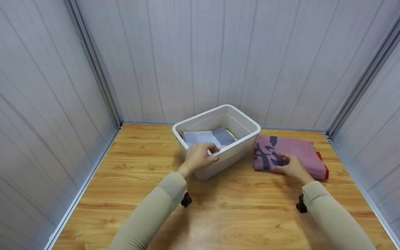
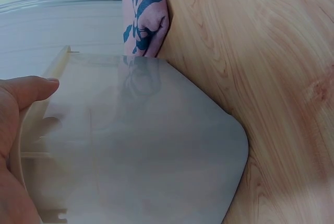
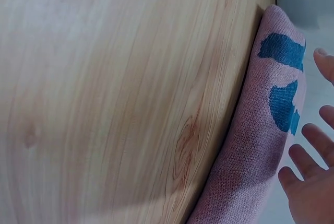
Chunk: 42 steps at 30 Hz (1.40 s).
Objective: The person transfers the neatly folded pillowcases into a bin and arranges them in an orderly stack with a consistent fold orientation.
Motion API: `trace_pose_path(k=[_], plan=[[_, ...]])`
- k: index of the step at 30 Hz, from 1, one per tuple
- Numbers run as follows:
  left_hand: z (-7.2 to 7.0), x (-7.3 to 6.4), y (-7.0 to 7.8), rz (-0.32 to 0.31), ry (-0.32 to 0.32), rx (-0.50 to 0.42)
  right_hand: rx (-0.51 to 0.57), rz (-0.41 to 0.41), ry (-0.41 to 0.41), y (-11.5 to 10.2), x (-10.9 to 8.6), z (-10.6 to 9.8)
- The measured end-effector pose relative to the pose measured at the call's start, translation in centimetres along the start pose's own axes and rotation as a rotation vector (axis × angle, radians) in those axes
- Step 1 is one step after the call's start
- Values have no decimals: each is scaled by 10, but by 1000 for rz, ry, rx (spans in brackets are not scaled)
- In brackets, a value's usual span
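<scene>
My left hand (image 1: pixel 199 158) grips the near rim of a white plastic bin (image 1: pixel 233 158), fingers over the inside and thumb (image 2: pixel 36 89) on the outer wall. Inside the bin lie folded cloths in pale blue and grey (image 1: pixel 201 136), partly hidden by the rim and my hand. To the right of the bin, a folded pink cloth (image 1: pixel 295 147) with a dark blue pattern lies on the wooden floor. Over its front part is my right hand (image 1: pixel 293 169), its fingers (image 3: pixel 314 143) spread and loosely bent, holding nothing. A bit of red fabric (image 1: pixel 326 171) shows beneath the pink cloth's right edge.
Pale panelled walls (image 1: pixel 193 62) enclose the wooden floor (image 1: pixel 144 166) at the back and on both sides. The bin's far corner and the pink cloth are close to the back wall. Small black pieces (image 1: pixel 186 200) hang under both wrists.
</scene>
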<state>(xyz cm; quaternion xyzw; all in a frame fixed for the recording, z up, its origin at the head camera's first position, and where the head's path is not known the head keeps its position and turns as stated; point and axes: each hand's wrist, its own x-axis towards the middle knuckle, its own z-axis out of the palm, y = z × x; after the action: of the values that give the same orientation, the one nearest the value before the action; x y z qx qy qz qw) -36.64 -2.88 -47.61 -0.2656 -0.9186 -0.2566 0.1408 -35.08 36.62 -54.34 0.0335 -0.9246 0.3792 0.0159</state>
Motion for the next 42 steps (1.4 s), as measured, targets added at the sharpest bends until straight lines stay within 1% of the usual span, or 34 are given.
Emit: trace_pose_path(k=[4, 10, 13, 18, 24, 28, 31, 34, 38, 40, 42], plan=[[-1, 1, 1, -9, -7, 1, -30, -25, -5, 2, 6, 1], [0, 1, 1, -9, 4, 5, -58, -40, -22, 5, 14, 5], [1, -1, 0, -4, 11, -1, -69, -38, -30, 8, 16, 8], [3, -1, -1, 7, 18, -14, -93, -62, -33, 13, 17, 12], [2, -2, 0, 11, 30, -2, -83, -23, -74, 13, 17, 16], [2, -2, 1, 6, 36, 5, -66, 19, -100, 14, 15, 19], [2, -2, 1, 6, 34, 2, -61, 52, -102, 16, 14, 21], [2, -2, 2, 6, 33, 3, -103, 41, -77, 16, 15, 23], [2, -2, 1, 4, 34, 5, -221, 9, -26, 16, 20, 26], [1, -2, 1, 5, 35, 8, -265, 10, -16, 16, 22, 27], [1, -2, 0, 8, 37, 1, -282, 15, -15, 16, 23, 27]])
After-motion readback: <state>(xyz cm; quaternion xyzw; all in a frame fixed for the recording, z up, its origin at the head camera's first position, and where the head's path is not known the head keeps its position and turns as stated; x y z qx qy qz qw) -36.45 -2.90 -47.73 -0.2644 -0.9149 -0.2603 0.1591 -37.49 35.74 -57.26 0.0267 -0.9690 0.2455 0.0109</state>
